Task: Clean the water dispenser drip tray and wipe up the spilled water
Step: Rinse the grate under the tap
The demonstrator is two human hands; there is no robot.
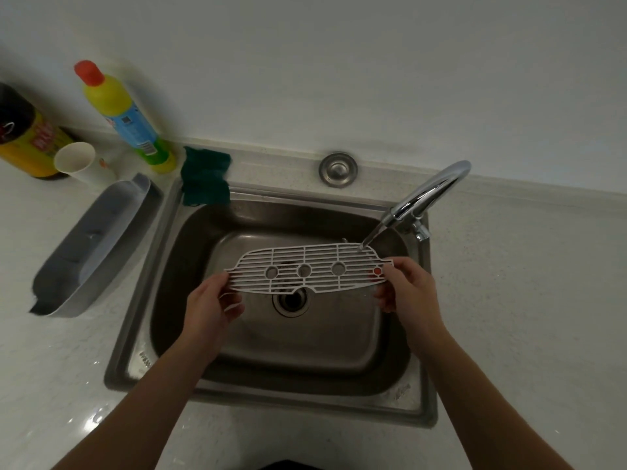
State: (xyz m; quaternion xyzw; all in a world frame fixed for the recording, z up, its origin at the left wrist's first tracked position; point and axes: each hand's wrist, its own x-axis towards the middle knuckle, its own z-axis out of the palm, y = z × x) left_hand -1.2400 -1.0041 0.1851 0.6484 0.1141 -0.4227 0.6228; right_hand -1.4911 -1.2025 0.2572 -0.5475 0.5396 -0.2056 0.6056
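Spreading across the whole view, the pale speckled desk (509, 300) carries a steel sink (142, 334) set into its middle, with a plain white wall along the far side. Left of the sink, the long grey drip tray (98, 245) lies on the desk, angled from near left to far right, its hollow side up. Over the basin, both hands hold the white slotted grille (305, 269) roughly level, its long side running left to right. The left hand (210, 307) pinches the left end, thumb on top and fingers curled beneath. The right hand (407, 286) grips the right end the same way. At the far left stand a dark bottle with a yellow label (27, 137) and, to its right, a yellow bottle with a red cap (125, 113). A curved chrome faucet (431, 188) rises at the far right corner of the sink, and a thin stream of water (371, 237) falls from it onto the far right edge of the grille. A dark green cloth (203, 178) hangs over the far left corner of the sink rim. A white paper cup (81, 162) lies tipped between the two bottles, just beyond the tray. A round steel cap (338, 169) sits in the desk beyond the sink, and the drain (291, 300) shows below the grille. A small red dot (377, 271) marks the grille beside the right thumb.
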